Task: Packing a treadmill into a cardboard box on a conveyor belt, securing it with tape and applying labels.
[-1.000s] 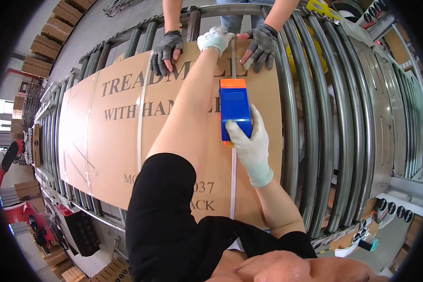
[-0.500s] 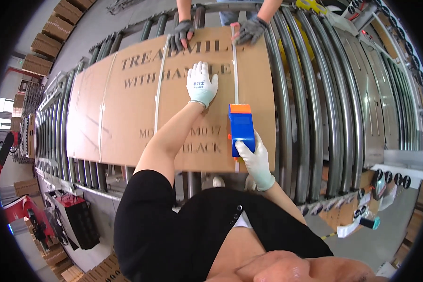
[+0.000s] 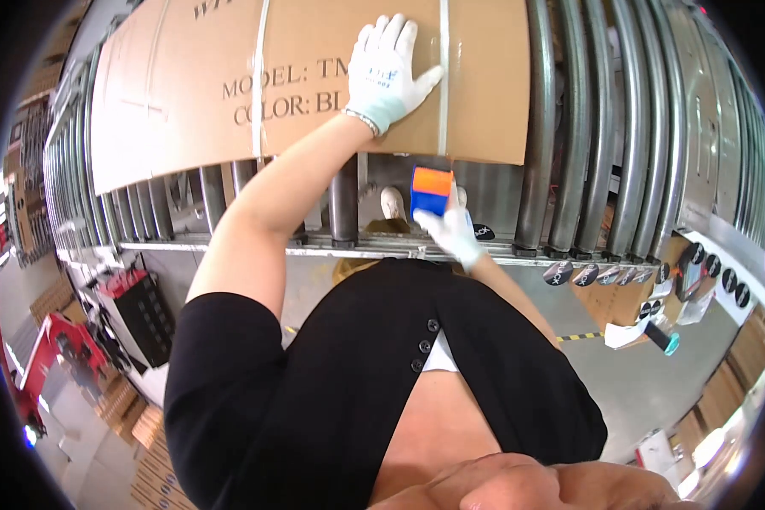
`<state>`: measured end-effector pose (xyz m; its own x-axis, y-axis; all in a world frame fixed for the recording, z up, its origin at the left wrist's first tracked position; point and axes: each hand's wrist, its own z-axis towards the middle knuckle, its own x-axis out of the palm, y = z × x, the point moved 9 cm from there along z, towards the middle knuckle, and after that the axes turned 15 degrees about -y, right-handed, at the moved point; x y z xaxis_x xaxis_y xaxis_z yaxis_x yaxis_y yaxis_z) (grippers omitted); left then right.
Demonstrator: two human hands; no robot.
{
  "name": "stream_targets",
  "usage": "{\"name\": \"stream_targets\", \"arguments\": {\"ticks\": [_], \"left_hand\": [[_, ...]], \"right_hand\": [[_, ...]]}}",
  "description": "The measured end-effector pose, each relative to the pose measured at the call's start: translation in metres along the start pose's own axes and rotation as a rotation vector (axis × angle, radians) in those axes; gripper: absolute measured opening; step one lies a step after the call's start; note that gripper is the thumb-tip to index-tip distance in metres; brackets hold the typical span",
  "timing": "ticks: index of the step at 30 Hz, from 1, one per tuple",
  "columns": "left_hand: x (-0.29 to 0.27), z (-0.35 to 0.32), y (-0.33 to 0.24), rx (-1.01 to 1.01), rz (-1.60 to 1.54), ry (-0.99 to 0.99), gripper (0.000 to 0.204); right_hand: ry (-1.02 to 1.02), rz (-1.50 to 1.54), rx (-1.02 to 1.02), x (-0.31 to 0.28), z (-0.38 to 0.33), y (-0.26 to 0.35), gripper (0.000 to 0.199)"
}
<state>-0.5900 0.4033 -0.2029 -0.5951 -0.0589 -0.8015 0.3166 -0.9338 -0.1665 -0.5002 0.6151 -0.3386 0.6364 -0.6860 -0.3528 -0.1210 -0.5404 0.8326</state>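
A large brown cardboard box (image 3: 187,110) with dark printing lies across the roller conveyor. White bands (image 3: 444,93) run over its top from far to near. My left hand (image 3: 389,75), in a white glove, rests flat on the box top with its fingers spread. Just past the box's near edge, my gloved right hand (image 3: 452,234) grips a blue and orange tape dispenser (image 3: 431,191). The dispenser lines up roughly with the rightmost band. Part of my right hand's grip is hidden behind the dispenser.
Metal rollers (image 3: 565,127) extend to the right of the box, bounded by a near rail (image 3: 314,246). Round black labels (image 3: 585,274) hang along that rail. An open carton (image 3: 608,297) stands at the right, and a black-and-red case (image 3: 136,314) at the left.
My right hand has drawn the dispenser toward me, off the box top and past its near edge. The view has shifted nearer to me, so another person's dark-gloved hands no longer show.
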Motion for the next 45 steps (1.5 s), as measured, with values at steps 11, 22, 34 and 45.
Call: {"name": "stream_targets", "arguments": {"ticks": [11, 22, 34, 45], "left_hand": [[0.007, 0.011, -0.005, 0.086, -0.096, -0.012, 0.067], [0.025, 0.004, -0.006, 0.12, -0.085, 0.044, 0.065], [0.031, 0.001, -0.01, 0.196, -0.19, 0.016, 0.057], [0.021, -0.001, -0.008, 0.15, -0.067, -0.056, 0.051]], "right_hand": [[0.149, -0.076, -0.001, 0.092, 0.126, -0.15, 0.062], [0.046, -0.142, -0.198, 0.106, 0.178, -0.175, 0.063], [-0.113, -0.301, -0.377, 0.081, 0.239, -0.263, 0.065], [-0.399, -0.664, -0.683, -0.015, 0.176, -0.158, 0.066]]}}
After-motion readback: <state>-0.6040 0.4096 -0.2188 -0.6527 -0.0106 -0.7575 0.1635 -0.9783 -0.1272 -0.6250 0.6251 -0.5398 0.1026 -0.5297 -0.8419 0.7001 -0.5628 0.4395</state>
